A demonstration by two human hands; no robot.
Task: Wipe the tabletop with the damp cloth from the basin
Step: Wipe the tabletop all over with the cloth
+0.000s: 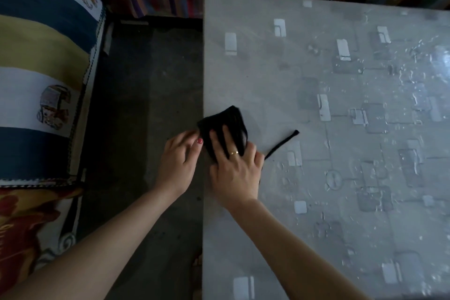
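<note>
A: What's the right hand (235,165) doing?
B: Pressing flat, fingers spread, on the cloth (225,126) at the tabletop's (267,80) left edge. The left hand (179,161) hovers relaxed beside it, off the edge, holding nothing.
A: How will the cloth handle?
B: Soft, limp and light, I'd say; a strip trails loose. Best palmed from above, wrist low.

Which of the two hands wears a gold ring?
The right hand, pressed flat on the black cloth at the table edge, wears it. The left hand has no ring, only a red-painted thumbnail.
</note>
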